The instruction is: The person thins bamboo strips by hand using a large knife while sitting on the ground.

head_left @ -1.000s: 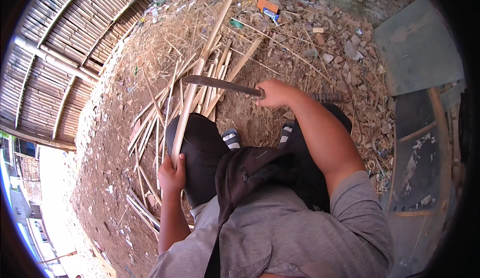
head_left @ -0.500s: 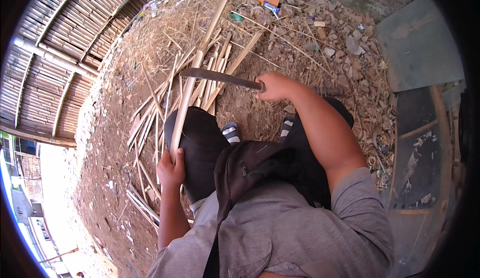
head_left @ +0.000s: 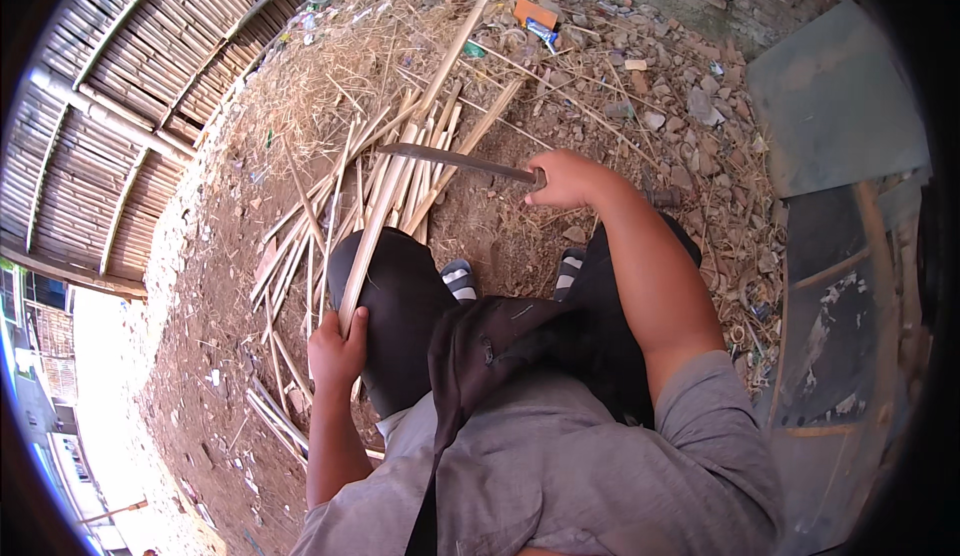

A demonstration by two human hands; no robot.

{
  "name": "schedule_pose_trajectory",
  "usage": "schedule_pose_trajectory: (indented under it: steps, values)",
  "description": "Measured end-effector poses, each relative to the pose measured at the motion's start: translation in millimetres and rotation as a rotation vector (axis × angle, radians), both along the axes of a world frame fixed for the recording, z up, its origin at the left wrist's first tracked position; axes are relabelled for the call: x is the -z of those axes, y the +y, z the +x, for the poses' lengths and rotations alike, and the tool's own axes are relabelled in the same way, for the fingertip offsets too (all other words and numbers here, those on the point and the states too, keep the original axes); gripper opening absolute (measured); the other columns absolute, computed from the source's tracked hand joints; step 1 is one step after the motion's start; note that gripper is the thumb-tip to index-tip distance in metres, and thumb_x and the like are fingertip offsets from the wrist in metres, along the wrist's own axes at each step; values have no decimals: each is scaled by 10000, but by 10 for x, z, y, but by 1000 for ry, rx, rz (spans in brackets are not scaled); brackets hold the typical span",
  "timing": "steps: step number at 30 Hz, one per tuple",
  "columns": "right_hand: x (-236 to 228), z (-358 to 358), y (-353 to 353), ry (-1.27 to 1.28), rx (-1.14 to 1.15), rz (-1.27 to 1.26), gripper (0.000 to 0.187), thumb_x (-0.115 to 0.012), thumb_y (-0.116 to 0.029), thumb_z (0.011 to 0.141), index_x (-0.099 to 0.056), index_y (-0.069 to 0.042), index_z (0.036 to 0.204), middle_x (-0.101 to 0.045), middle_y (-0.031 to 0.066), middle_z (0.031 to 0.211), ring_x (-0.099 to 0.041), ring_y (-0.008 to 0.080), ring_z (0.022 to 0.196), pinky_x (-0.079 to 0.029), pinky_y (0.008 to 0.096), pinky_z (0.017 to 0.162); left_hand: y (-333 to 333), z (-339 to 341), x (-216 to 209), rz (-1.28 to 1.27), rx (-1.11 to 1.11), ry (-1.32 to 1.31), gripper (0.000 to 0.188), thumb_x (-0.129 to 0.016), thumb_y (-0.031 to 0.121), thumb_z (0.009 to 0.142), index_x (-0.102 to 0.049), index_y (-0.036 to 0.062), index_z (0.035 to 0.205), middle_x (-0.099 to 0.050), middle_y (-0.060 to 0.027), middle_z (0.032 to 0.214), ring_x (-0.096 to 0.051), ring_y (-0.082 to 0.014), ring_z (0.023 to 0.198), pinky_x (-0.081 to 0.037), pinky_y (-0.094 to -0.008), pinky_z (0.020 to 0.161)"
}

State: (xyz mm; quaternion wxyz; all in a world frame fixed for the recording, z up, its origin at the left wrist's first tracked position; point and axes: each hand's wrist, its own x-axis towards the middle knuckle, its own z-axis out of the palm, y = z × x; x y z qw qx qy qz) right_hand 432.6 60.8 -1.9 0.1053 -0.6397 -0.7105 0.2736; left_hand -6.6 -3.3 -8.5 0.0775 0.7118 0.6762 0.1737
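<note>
A long, pale split bamboo strip [head_left: 372, 234] slants up and away from my left hand [head_left: 338, 348], which is closed around its near end. The strip passes over my left knee and out above the ground. My right hand [head_left: 566, 178] grips the handle of a machete [head_left: 462, 163], its dark blade pointing left. The blade's tip end overlaps the strip beyond the knee; whether it touches the strip I cannot tell. Beneath both lies a loose pile of bamboo strips [head_left: 290, 256] on the dirt.
Rubble and dry straw cover the ground [head_left: 500, 211], with an orange block [head_left: 536, 14] at the far side. A bamboo-slat panel [head_left: 110, 106] stands at left. Grey sheets [head_left: 840, 106] lean at right, and a brick wall [head_left: 740, 1] runs along the back.
My right hand and the machete have shifted a little to the right. The strip's far end sits nearer to me, and my left hand has moved slightly down and left with it.
</note>
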Motion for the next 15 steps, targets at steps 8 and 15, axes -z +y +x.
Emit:
schedule_pose_trajectory:
  steps: [8,15]
  values:
    - [-389,-246,-54,-73,-60,-99,399,-771,-318,766,-707,-86,1084,-713,186,1025,-680,369,984,-545,460,859,74,-54,-209,-175,4,-61,581,-687,521,903,-595,-26,733,-626,-257,670,-643,-456,679,-481,-535,646]
    - [-236,144,56,-38,216,-8,510,-776,-385,798,-690,-80,1198,-704,190,1084,-674,350,1050,-536,439,895,88,-86,-6,-72,36,-82,577,-704,506,892,-564,-16,690,-606,-245,639,-628,-445,638,-468,-525,609]
